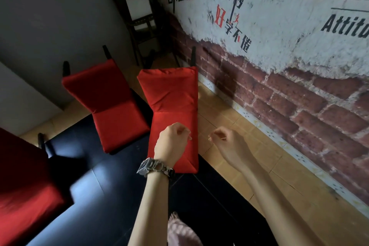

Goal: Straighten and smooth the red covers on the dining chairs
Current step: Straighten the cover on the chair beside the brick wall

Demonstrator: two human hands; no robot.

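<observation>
Two dining chairs with red covers stand side by side at a black table. The nearer red cover [171, 102] lies over back and seat of the right chair; the other red cover [107, 102] sits to its left. A third red cover [22, 175] fills the lower left, blurred. My left hand [172, 140], with a metal watch on the wrist, hovers over the right chair's seat with fingers loosely curled, holding nothing. My right hand [221, 138] hangs beside that seat over the floor, fingers loosely curled and empty.
The glossy black table [95, 195] spans the lower middle. A brick-and-plaster wall [289, 96] with painted lettering runs along the right. A bare dark chair [139, 20] stands in the far corner. Tan floor tiles [229, 166] lie between the table and the wall.
</observation>
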